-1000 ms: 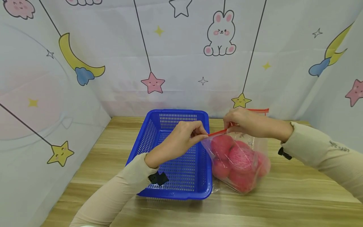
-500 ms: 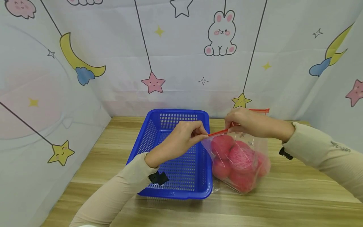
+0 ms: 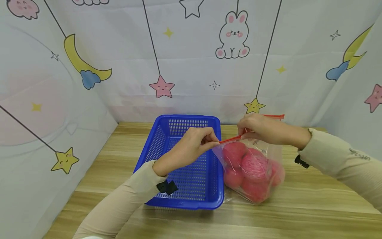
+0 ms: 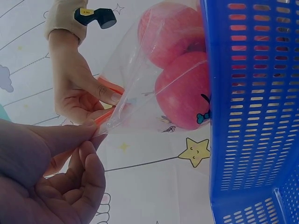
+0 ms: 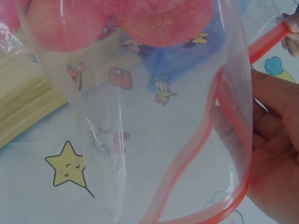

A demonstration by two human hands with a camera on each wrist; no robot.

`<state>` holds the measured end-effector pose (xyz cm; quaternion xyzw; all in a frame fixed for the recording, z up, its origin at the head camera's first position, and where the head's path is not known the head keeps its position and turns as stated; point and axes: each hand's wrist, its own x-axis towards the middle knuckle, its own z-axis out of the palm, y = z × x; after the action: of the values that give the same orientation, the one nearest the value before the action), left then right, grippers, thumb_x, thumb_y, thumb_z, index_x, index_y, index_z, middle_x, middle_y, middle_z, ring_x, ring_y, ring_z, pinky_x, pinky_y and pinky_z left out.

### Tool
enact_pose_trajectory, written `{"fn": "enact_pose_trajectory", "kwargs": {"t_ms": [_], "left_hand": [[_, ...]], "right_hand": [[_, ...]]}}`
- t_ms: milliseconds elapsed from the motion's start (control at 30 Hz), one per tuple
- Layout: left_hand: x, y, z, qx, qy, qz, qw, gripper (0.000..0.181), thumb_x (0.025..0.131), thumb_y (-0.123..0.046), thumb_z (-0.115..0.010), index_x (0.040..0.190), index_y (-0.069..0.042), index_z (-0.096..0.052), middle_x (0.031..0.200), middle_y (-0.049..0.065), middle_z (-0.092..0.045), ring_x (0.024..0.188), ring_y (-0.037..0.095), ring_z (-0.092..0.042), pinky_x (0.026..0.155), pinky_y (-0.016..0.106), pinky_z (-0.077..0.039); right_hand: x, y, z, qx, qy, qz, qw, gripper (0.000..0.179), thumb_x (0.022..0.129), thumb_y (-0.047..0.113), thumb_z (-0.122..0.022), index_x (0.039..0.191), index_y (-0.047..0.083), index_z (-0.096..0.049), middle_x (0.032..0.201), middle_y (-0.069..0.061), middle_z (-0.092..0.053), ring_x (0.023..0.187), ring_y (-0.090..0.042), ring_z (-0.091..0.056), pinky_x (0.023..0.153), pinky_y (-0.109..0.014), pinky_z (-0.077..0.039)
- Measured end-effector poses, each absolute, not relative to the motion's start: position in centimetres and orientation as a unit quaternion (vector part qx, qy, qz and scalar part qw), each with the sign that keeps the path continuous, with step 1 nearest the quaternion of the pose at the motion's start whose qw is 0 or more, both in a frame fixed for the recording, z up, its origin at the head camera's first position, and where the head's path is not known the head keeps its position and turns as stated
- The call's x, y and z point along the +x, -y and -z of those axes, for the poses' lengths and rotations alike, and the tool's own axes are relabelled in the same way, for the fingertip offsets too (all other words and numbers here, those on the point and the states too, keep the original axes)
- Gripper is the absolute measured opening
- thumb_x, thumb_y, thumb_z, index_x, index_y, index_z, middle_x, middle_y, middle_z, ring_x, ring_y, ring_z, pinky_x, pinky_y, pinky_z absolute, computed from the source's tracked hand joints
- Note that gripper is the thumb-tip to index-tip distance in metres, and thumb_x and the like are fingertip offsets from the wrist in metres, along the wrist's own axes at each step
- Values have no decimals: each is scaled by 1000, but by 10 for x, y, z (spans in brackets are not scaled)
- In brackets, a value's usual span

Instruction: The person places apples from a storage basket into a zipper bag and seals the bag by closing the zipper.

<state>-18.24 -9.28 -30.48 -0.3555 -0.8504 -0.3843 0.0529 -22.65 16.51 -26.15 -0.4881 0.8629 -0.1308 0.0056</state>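
A clear zip bag with a red zip strip stands right of the blue basket, close against it. Several pinkish-red apples fill its lower part; one looks covered in netting. My left hand pinches the left end of the strip between thumb and forefinger, above the basket's right side. Farther along the strip, my right hand holds it with thumb and curled fingers. From the right wrist view, the two red zip edges stand apart beside my right hand. Cartoon figures are printed on the bag.
The blue perforated basket sits mid-table with nothing visible in it, partly hidden by my left forearm. Wood-grain table extends around it. White printed cloth hangs behind and at both sides.
Both hands keep hold of the zip strip. The right hand shifts very slightly rightward, partly with a small drift of the head view. The bag and basket stay in place.
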Motion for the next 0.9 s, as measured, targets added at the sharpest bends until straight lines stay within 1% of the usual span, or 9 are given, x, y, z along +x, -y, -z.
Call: {"fn": "enact_pose_trajectory", "kwargs": {"t_ms": [67, 267, 467, 667, 900], "left_hand": [[-183, 93, 305, -356, 850, 384, 52, 4, 93, -9, -70, 91, -7, -67, 85, 2, -70, 72, 7, -60, 65, 21, -52], [-182, 94, 305, -358, 851, 382, 53, 4, 93, -10, -70, 91, -7, -68, 84, 0, -70, 71, 7, -60, 65, 21, -51], [-182, 93, 306, -349, 853, 384, 51, 4, 93, -11, -71, 91, -8, -68, 83, -1, -69, 70, 7, -60, 64, 22, -51], [-181, 94, 306, -348, 854, 385, 45, 5, 93, -11, -71, 91, -7, -68, 84, 0, -70, 70, 7, -59, 64, 22, -52], [-182, 94, 306, -352, 853, 383, 51, 4, 92, -10, -71, 91, -8, -68, 84, -2, -69, 71, 9, -60, 64, 22, -52]], "right_hand": [[-227, -165, 261, -489, -863, 130, 6, 16, 84, 2, -78, 83, 14, -67, 79, 8, -61, 78, -11, -53, 67, -29, -49], [-227, -166, 260, -488, -863, 129, 10, 16, 84, 2, -78, 82, 13, -67, 78, 8, -61, 77, -11, -53, 65, -28, -49], [-226, -167, 262, -490, -862, 129, 0, 18, 83, 0, -78, 81, 14, -67, 78, 9, -60, 76, -10, -53, 65, -28, -49], [-227, -168, 264, -488, -863, 130, -3, 18, 83, -1, -78, 81, 14, -68, 77, 10, -60, 76, -11, -53, 66, -29, -49], [-228, -169, 262, -481, -867, 129, -7, 17, 82, -1, -79, 82, 13, -69, 78, 11, -61, 78, -11, -54, 66, -29, -50]]}}
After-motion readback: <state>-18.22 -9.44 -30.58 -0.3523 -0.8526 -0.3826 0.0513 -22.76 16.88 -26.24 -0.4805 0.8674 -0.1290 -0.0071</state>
